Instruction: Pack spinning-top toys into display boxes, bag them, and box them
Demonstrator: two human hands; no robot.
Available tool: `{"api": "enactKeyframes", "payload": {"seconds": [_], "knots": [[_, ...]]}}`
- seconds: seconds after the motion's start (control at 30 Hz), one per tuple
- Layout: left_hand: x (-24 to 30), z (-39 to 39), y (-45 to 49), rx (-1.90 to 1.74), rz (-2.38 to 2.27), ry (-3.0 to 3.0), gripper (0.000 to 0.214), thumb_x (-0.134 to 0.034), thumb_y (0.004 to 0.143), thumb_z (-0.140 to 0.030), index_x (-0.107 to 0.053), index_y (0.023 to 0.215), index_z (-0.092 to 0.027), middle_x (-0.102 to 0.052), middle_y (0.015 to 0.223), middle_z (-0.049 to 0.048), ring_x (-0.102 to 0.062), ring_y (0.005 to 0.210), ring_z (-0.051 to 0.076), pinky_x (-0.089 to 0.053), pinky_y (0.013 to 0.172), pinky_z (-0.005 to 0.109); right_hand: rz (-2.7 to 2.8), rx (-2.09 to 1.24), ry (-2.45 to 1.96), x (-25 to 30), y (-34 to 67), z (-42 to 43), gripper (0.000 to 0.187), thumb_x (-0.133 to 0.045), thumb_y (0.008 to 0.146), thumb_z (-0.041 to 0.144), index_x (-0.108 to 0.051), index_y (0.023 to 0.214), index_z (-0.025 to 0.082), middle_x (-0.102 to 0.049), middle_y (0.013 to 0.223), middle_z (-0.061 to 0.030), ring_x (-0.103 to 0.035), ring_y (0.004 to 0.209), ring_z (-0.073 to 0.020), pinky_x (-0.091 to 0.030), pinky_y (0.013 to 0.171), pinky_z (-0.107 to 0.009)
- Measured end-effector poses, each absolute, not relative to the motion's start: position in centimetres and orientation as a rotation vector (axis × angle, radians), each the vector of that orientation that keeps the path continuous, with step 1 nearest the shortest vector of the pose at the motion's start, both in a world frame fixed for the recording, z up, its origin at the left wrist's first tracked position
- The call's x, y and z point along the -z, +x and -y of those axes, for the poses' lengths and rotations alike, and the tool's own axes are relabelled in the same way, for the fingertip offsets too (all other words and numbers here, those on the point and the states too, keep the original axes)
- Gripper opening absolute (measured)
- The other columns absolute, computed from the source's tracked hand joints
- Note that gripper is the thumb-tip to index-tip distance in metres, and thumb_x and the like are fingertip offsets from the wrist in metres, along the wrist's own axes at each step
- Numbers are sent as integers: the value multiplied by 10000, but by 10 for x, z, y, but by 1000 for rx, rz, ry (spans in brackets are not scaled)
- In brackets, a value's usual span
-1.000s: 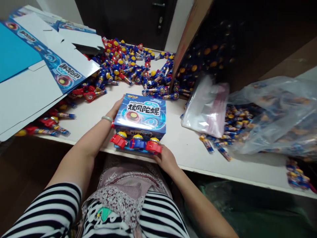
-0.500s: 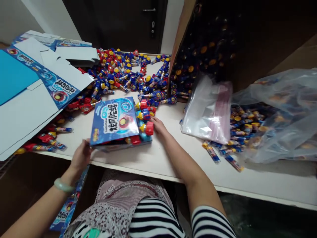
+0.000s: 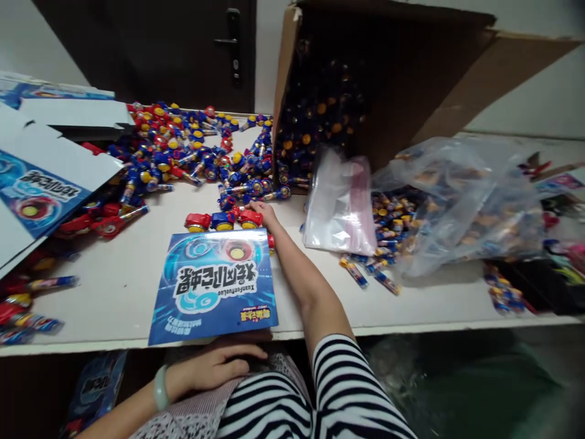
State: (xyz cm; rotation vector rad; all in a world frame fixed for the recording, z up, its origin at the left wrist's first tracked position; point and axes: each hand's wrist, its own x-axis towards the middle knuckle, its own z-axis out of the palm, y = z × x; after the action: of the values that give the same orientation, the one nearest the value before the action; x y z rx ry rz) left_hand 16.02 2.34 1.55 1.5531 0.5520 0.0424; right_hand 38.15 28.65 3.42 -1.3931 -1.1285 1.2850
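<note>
A blue printed display box lies at the table's front edge, its lid tilted towards me. Several red and blue toys with yellow discs stick out along its far side. Beyond the box's far right corner, my right hand reaches to the toys, its fingers closed at a small red toy; the fingertips are partly hidden. My left hand is below the table edge in front of the box, with its fingers stretched out and nothing in them.
Loose red and blue toys are heaped at the back. Flattened printed cartons lie at the left. A large cardboard box full of toys stands behind clear plastic bags. Candy tubes spill from a plastic sack.
The display box has turned, so its toys now face away from me. My left hand has let go of it and drawn back. My right hand has moved to its far side. The view has shifted right.
</note>
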Motion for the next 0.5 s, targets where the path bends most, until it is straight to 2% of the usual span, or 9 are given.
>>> {"api": "enactKeyframes", "payload": {"seconds": [0.13, 0.2, 0.27, 0.37, 0.43, 0.5], "knots": [[-26, -25, 87, 139, -678, 1504, 351, -565, 867, -607, -703, 1180, -530, -609, 1424, -72, -540, 1372, 279, -375, 1199, 474, 1162, -803, -1646, -49, 479, -260, 194, -517, 953, 289, -663, 1025, 186, -717, 1101, -56, -636, 1089, -163, -456, 1008, -280], [-26, -24, 42, 161, -935, 1531, 336, -608, 755, -681, -705, 1071, -620, -683, 1303, -120, -606, 1293, 321, -417, 1155, 516, 1108, -581, -1824, -52, 534, -242, 217, -519, 919, 206, -633, 1092, 142, -630, 1297, -144, -523, 1283, -226, -353, 1122, -353], [-22, -22, 7, 123, -1133, 1569, 333, -615, 633, -749, -677, 957, -705, -716, 1196, -185, -640, 1239, 349, -449, 1110, 525, 1071, -442, -1978, -48, 573, -229, 261, -595, 844, 157, -626, 1095, 91, -553, 1383, -236, -414, 1385, -309, -260, 1175, -445], [-17, -22, -16, 28, -1276, 1619, 309, -579, 600, -763, -639, 903, -757, -717, 1134, -242, -655, 1214, 339, -463, 1082, 476, 1055, -350, -2109, -35, 587, -229, 283, -617, 866, 239, -645, 1093, 73, -561, 1366, -277, -417, 1377, -355, -239, 1170, -510], [-15, -22, -18, -10, -1319, 1652, 308, -584, 622, -736, -626, 926, -768, -713, 1129, -255, -662, 1203, 324, -470, 1070, 448, 1055, -340, -2128, -27, 577, -242, 340, -582, 911, 329, -656, 1126, 77, -605, 1314, -262, -502, 1300, -333, -309, 1132, -472], [-14, -21, -20, -36, -1313, 1692, 330, -602, 626, -719, -617, 952, -772, -710, 1131, -259, -669, 1190, 318, -486, 1050, 438, 1057, -359, -2113, -25, 563, -258, 364, -624, 884, 343, -670, 1134, 83, -655, 1244, -231, -585, 1192, -297, -391, 1059, -395]]}}
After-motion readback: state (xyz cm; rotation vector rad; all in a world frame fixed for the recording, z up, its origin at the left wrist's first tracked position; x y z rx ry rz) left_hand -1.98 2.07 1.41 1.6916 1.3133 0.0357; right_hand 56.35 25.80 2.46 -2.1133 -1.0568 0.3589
